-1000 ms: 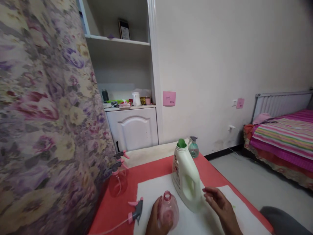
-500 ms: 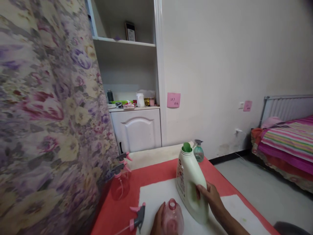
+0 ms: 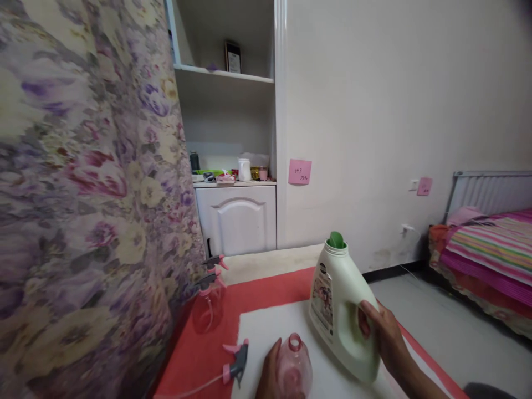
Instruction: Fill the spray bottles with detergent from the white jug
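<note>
My left hand (image 3: 269,372) wraps round the side of a clear pink spray bottle (image 3: 294,366) with its neck open, low in the view on the white sheet. My right hand (image 3: 384,332) grips the handle of a large pale green detergent jug (image 3: 343,310), uncapped, with a green spout (image 3: 336,240) in its mouth. The jug tilts slightly, its mouth above and to the right of the pink bottle and apart from it. Whether the jug's base touches the table I cannot tell. A grey and pink spray head (image 3: 236,363) with its tube lies left of my left hand.
Pink spray bottles (image 3: 208,310) with grey heads stand at the table's left edge, by a floral curtain (image 3: 100,221). A white sheet (image 3: 261,327) covers part of the red tabletop (image 3: 266,289). Behind are a white cabinet (image 3: 239,216) and wall; a bed (image 3: 490,244) is at right.
My right hand has raised the jug and shifted it to the right; it now hides the green spray bottle behind. My left hand still holds the pink bottle. The view has turned slightly left.
</note>
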`<action>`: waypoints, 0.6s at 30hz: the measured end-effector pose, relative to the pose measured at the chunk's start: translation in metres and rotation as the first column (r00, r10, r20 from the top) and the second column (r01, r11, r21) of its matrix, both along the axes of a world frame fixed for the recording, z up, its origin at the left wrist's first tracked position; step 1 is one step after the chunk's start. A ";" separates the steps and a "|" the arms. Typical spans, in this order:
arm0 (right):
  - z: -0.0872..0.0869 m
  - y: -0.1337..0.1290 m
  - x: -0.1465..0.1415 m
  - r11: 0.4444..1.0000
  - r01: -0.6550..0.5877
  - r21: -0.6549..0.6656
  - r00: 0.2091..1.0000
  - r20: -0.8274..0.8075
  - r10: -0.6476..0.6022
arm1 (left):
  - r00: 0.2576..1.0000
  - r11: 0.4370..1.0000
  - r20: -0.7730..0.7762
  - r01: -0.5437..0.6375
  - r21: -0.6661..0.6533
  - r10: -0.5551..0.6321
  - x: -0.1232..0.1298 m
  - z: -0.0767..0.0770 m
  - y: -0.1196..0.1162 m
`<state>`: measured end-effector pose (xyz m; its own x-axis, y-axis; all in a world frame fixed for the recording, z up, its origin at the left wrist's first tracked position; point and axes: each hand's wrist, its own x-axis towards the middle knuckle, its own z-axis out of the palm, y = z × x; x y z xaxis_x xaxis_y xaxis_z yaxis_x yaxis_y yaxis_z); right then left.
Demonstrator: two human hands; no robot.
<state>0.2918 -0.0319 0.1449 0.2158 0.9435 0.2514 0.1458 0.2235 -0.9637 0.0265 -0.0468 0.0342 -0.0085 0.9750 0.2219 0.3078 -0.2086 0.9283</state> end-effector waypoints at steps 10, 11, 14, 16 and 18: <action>0.005 -0.050 0.058 0.980 -0.037 -0.195 0.993 0.103 0.058 | 0.994 0.959 -0.037 -0.091 0.270 0.105 -0.023 0.016 0.002; 0.006 -0.053 0.062 0.977 -0.037 -0.211 0.990 0.129 0.065 | 0.994 0.961 -0.041 -0.084 0.264 0.098 -0.023 0.025 0.000; 0.012 -0.061 0.071 0.967 -0.043 -0.250 0.982 0.167 0.087 | 0.997 0.978 -0.044 -0.060 0.201 0.070 -0.017 0.059 -0.004; 0.017 -0.063 0.073 0.959 -0.062 -0.275 0.976 0.185 0.117 | 0.999 0.991 -0.051 -0.006 0.134 0.013 -0.008 0.080 -0.004; 0.020 -0.063 0.072 0.947 -0.103 -0.306 0.960 0.219 0.175 | 0.999 0.996 -0.051 0.024 0.085 -0.020 0.000 0.094 -0.003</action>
